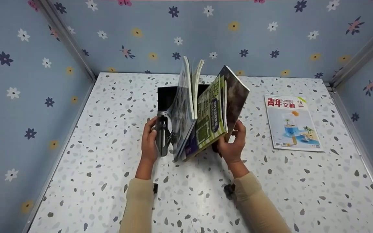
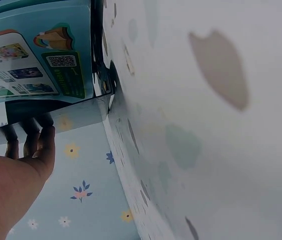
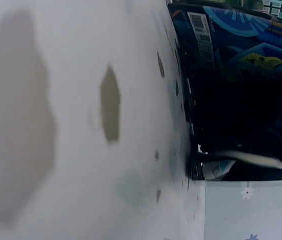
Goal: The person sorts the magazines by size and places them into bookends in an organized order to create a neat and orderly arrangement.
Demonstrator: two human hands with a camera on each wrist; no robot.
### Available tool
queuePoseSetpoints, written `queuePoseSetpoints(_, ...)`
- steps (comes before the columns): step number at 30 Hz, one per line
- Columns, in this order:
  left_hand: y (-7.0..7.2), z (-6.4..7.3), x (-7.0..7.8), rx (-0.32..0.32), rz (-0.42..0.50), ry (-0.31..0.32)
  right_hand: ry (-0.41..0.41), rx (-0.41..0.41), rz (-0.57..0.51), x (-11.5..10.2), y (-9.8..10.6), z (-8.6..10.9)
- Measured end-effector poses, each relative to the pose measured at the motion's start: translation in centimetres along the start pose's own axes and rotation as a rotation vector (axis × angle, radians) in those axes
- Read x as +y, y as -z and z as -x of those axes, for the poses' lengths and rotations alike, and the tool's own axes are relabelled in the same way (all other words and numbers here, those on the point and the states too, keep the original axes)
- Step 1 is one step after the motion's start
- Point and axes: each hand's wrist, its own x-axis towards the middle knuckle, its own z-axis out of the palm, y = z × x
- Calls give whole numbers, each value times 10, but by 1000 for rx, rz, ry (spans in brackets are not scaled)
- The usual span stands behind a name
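Observation:
In the head view, several books stand fanned in a black book rack (image 1: 163,137), spines toward me. My left hand (image 1: 148,140) lies along the rack's left side panel; the left wrist view shows its fingers (image 2: 46,145) touching the panel's shiny outer face. On the right, my right hand (image 1: 233,147) grips the lower part of a dark-covered book (image 1: 236,94), which leans outward. Its thumb lies at the near edge, its fingers curl on the outer side. Between them stand a green book (image 1: 209,119) and a grey-covered book (image 1: 181,119). My right hand is outside the right wrist view.
A magazine (image 1: 292,124) with a beach picture lies flat at the right of the speckled table (image 1: 108,181). Flower-patterned walls (image 1: 193,38) enclose the back and both sides. A small black object (image 1: 229,191) sits beside the right sleeve.

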Motion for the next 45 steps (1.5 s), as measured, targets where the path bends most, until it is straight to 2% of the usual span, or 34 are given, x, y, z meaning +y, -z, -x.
queuePoseSetpoints(4, 0, 1, -1, -1, 18, -7, -1, -39, 4, 3, 2, -4)
queuePoseSetpoints(13, -2, 0, 0, 14, 16, -28, -29, -29, 27, -6, 5, -22)
queuePoseSetpoints(15, -2, 0, 0, 18, 9, -27, -67, -38, 23, -10, 7, -28)
queuePoseSetpoints(22, -2, -1, -1, 30, 0, -33, -285, -94, 24, -27, 16, -53)
queuePoseSetpoints(26, -3, -2, -2, 25, 18, -39, -326, -183, 46, -38, 21, -67)
queuePoseSetpoints(28, -2, -2, -3, 20, 30, -28, -358, -242, 46, -51, 24, -76)
queuePoseSetpoints(33, -2, -1, -3, 18, 40, -19, -451, -324, -23, -78, 30, -92)
queuePoseSetpoints(35, -2, -1, -2, 22, 39, -26, -475, -332, -59, -77, 31, -93)
queuePoseSetpoints(40, -3, -1, -2, 26, 39, -35, -493, -324, -148, -69, 32, -89)
queuePoseSetpoints(45, -3, -1, -1, 35, 16, -46, -424, -294, -183, -66, 32, -84)
